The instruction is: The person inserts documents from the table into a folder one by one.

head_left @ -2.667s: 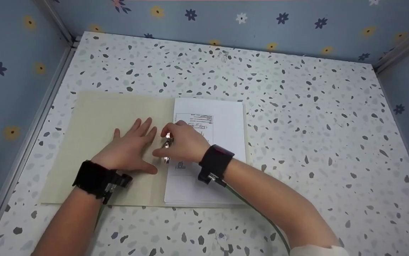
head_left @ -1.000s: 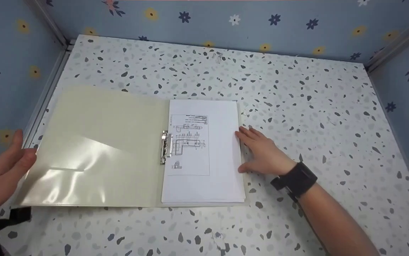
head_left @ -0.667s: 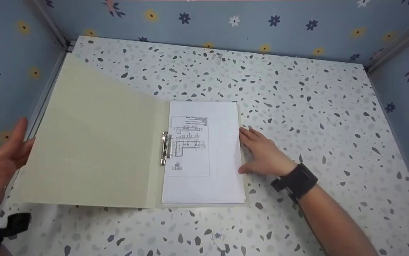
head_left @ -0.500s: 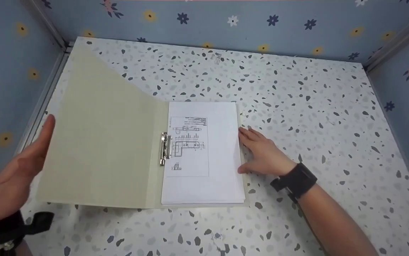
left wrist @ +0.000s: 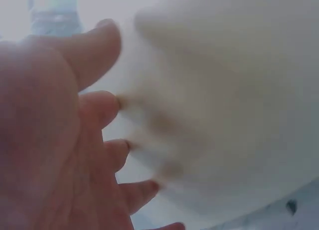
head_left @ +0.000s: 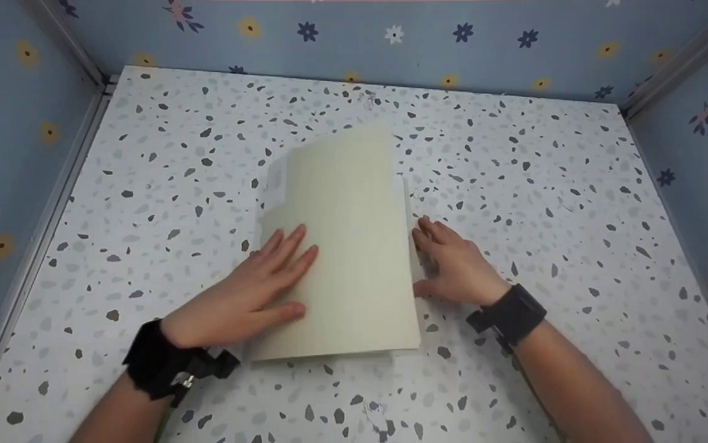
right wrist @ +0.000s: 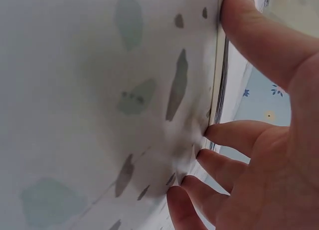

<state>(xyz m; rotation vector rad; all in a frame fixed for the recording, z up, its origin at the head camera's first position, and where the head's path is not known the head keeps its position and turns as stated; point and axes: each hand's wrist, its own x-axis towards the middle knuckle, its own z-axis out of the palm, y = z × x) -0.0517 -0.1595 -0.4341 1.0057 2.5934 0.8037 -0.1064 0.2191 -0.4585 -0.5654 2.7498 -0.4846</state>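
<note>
A cream file folder [head_left: 354,246] lies on the table with its front cover swung over to the right, the cover's far edge tilted up. A whitish label [head_left: 276,183] sits near its spine. My left hand [head_left: 249,289] lies on the cover near the spine, fingers spread; in the left wrist view the fingertips touch the pale cover [left wrist: 234,90]. My right hand [head_left: 462,264] rests at the folder's right edge, its thumb and fingertips against it. The right wrist view shows the stacked sheet edges [right wrist: 225,73] beside that thumb. The metal clip and printed page are hidden beneath the cover.
The speckled white table [head_left: 532,172] extends around the folder on all sides. Blue flowered panels [head_left: 354,37] stand along the back, left and right. Black camera straps [head_left: 157,363] are on both wrists.
Earlier, my right hand left the clip for the folder's right edge, where it stays. My left hand has lifted the cover from the left and swung it rightward over the papers.
</note>
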